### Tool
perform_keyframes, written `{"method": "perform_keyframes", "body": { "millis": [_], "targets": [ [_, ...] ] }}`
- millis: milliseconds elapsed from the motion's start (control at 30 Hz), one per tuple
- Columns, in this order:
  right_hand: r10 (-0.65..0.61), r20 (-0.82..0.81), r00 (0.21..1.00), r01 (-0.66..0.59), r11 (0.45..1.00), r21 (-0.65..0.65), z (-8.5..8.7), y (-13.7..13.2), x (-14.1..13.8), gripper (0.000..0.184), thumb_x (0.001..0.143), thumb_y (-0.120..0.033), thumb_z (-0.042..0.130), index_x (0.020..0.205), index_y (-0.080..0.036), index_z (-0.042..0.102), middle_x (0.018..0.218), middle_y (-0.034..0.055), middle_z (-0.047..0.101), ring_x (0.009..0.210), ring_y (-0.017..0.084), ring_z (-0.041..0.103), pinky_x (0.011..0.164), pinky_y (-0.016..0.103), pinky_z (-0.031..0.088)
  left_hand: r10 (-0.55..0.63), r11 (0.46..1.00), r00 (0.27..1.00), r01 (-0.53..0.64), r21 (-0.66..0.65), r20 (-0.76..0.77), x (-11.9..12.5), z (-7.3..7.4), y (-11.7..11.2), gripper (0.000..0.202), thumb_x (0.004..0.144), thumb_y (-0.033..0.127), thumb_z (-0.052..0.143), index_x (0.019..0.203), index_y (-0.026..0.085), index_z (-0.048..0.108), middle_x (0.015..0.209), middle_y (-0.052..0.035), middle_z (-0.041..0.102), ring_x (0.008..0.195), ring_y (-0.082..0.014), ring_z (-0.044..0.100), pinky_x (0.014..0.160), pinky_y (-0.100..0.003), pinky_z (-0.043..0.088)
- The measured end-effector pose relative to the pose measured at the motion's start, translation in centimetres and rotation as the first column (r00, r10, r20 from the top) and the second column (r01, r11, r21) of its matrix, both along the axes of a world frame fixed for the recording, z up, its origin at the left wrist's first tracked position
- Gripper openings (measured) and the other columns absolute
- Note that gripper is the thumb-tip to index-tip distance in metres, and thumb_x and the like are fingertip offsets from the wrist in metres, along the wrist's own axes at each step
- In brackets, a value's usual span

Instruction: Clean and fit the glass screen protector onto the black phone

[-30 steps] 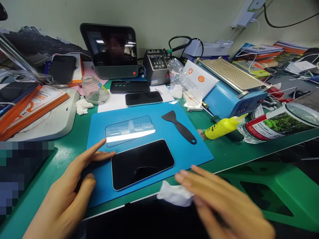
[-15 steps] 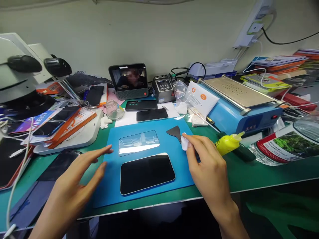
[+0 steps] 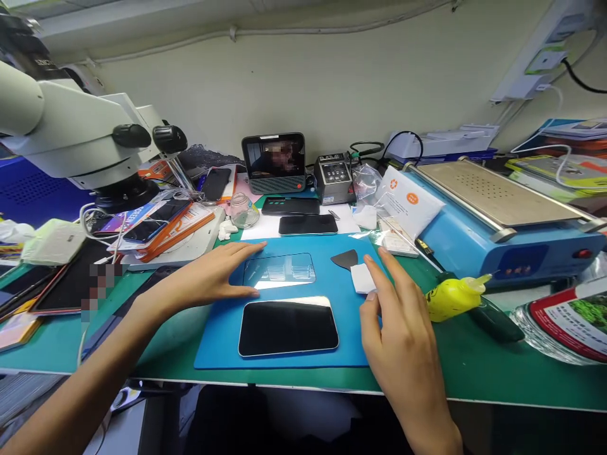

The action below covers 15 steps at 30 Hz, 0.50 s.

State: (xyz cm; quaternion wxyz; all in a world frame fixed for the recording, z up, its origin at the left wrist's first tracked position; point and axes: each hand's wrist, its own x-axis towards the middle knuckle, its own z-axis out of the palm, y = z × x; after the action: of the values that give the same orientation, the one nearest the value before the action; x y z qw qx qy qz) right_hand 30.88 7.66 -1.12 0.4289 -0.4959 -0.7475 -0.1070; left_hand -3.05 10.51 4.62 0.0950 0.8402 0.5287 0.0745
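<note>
My left hand (image 3: 218,275) reaches in from the left, fingers and thumb spread around the left end of a clear glass screen protector (image 3: 279,270) with a dark outline; I cannot tell whether it touches the glass. Below lies a phone (image 3: 288,327) with a dark screen, face up on the blue mat (image 3: 213,347). On the right, my right hand (image 3: 401,322) is low over the mat with its fingers loosely apart. A small white wipe (image 3: 362,279) sits at its index finger and thumb, beside a dark flat scraper blade (image 3: 345,258) whose handle is hidden.
Right of my right hand lie a yellow squeeze bottle (image 3: 453,298), a large clear bottle (image 3: 564,322) and a blue heating-plate machine (image 3: 535,253). Behind the mat are another phone (image 3: 308,224), a glass jar (image 3: 243,212) and a display (image 3: 275,161). A microscope (image 3: 85,126) overhangs the left.
My left hand has moved to the glass protector's left end. My right hand's fingers have loosened from the wipe they pinched. The camera view has shifted up and left.
</note>
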Motion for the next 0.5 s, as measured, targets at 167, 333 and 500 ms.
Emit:
{"method": "perform_keyframes", "body": {
  "millis": [167,333,500],
  "targets": [
    [-0.002,-0.003,1.0,0.002,1.0,0.005,-0.2,0.1,0.0,0.051,0.111,-0.013,0.049,0.161,-0.016,0.056,0.163,0.0196,0.061,0.143,0.036,0.065,0.113,0.056,0.06,-0.044,0.999,0.999,0.045,0.005,-0.029,-0.1,-0.3,0.3,0.072,0.109,0.062,0.06,0.17,0.027,0.045,0.155,-0.0132,0.069,0.141,-0.032,0.068,0.119,-0.05,0.056],
    [-0.011,-0.033,0.999,0.01,1.0,-0.03,-0.5,-0.1,0.1,0.052,0.112,-0.014,0.047,0.163,-0.018,0.054,0.165,0.0183,0.059,0.147,0.034,0.063,0.116,0.055,0.058,-0.108,0.989,0.993,0.111,0.094,-0.039,0.0,-1.3,1.1,0.059,0.106,0.051,0.071,0.156,0.023,0.058,0.151,-0.014,0.067,0.132,-0.0314,0.07,0.111,-0.057,0.06],
    [0.05,-0.169,0.984,-0.06,0.996,-0.059,-0.8,0.1,0.2,0.05,0.112,-0.019,0.049,0.161,-0.023,0.06,0.163,0.0151,0.063,0.144,0.035,0.065,0.117,0.059,0.056,-0.092,0.95,0.995,0.099,0.297,-0.035,-0.8,-1.5,0.7,0.079,0.106,0.039,0.069,0.174,0.029,0.031,0.151,-0.016,0.065,0.127,-0.0322,0.075,0.104,-0.048,0.065]
  ]
}}
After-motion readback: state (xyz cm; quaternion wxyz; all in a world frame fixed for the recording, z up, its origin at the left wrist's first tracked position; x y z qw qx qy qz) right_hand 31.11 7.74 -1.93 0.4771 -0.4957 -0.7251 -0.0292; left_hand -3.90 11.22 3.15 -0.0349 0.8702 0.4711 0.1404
